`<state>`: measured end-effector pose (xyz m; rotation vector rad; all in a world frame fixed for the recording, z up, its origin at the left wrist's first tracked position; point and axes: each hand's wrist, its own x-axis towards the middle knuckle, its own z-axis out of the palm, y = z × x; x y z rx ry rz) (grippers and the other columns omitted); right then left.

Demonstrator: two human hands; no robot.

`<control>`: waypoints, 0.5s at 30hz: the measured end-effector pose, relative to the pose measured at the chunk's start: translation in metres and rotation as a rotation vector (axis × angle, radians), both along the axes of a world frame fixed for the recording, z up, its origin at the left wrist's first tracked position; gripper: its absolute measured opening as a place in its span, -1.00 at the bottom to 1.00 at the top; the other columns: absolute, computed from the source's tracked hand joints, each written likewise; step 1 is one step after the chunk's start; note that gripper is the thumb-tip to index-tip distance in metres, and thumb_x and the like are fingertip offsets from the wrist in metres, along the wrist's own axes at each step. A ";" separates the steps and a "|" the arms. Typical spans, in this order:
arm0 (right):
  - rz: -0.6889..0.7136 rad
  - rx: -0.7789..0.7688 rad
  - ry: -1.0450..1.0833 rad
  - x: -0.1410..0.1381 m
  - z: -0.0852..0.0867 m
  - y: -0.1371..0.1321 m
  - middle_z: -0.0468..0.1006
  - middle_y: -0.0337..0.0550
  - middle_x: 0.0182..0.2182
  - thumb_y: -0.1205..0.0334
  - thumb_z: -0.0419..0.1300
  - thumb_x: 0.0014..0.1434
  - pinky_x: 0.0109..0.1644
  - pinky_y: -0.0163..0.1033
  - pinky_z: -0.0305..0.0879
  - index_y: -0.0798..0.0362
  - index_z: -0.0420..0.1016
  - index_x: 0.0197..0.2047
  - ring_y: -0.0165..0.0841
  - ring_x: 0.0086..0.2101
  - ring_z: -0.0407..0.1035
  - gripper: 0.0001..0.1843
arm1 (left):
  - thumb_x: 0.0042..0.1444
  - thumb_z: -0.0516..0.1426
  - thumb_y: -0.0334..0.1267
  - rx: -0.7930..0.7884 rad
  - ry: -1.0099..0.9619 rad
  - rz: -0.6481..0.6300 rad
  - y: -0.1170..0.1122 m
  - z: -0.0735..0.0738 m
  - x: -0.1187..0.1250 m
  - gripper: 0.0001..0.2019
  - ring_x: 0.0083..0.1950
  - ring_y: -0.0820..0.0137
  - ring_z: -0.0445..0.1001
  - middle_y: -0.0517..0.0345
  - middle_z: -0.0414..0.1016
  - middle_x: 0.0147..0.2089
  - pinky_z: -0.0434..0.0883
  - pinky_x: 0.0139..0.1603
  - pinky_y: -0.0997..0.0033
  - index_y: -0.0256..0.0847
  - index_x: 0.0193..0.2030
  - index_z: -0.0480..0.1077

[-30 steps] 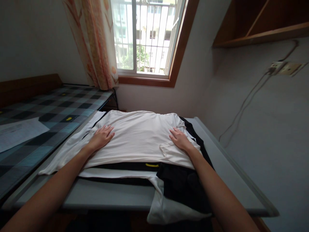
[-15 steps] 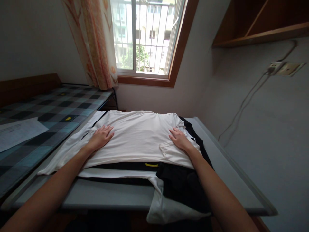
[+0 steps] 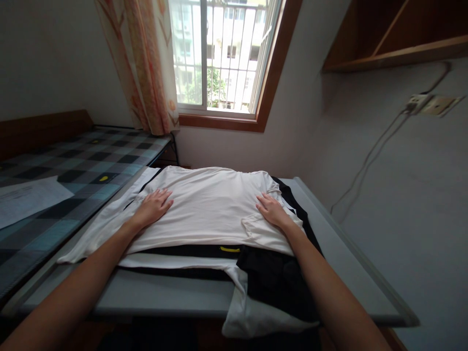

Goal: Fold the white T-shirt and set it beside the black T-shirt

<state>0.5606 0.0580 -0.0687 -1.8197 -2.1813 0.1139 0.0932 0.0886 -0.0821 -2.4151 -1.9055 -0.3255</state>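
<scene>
left hand (image 3: pixel 152 207) flat, fingers spread, on our white shirt (image 3: pixel 210 207) | right hand (image 3: pixel 271 210) flat on its right side | shirt atop black garment (image 3: pixel 278 278) on table (image 3: pixel 157 295)

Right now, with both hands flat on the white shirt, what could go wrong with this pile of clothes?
1. The black garment and a white garment under it already hang over the near edge of the grey table; a push may pull them off.
2. The left hand and right hand press the cream T-shirt, which lies on loose layers, so these might shift or crease.
</scene>
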 end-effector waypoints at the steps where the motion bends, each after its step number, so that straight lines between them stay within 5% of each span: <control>1: 0.000 0.004 0.006 0.001 -0.001 0.000 0.24 0.17 0.31 0.12 0.04 0.32 0.35 -0.04 0.01 0.19 0.36 0.27 -0.09 0.30 0.11 -0.47 | 0.31 -0.13 -0.03 0.003 -0.007 -0.002 0.000 0.000 0.000 -0.44 0.43 0.06 0.09 -0.03 0.20 0.40 0.07 0.38 0.03 -0.24 0.34 0.25; 9: -0.012 0.082 0.114 -0.003 -0.003 -0.001 0.38 0.07 0.23 0.08 0.09 0.27 0.32 0.05 0.08 0.05 0.44 0.22 -0.09 0.24 0.21 -0.51 | 0.24 -0.02 -0.04 0.346 -0.221 -0.066 -0.010 0.021 0.006 -0.56 0.25 0.12 0.29 -0.07 0.42 0.17 0.20 0.27 0.06 -0.19 0.14 0.40; 15: 0.034 0.180 0.242 -0.006 0.027 -0.022 0.55 0.06 0.01 0.00 0.16 0.21 0.17 0.05 0.26 -0.01 0.54 0.05 -0.09 0.01 0.41 -0.59 | 0.21 0.00 -0.01 0.069 -0.324 -0.230 -0.030 0.043 0.000 -0.65 -0.31 0.34 0.41 0.07 0.46 -0.29 0.35 -0.22 0.38 -0.23 -0.23 0.47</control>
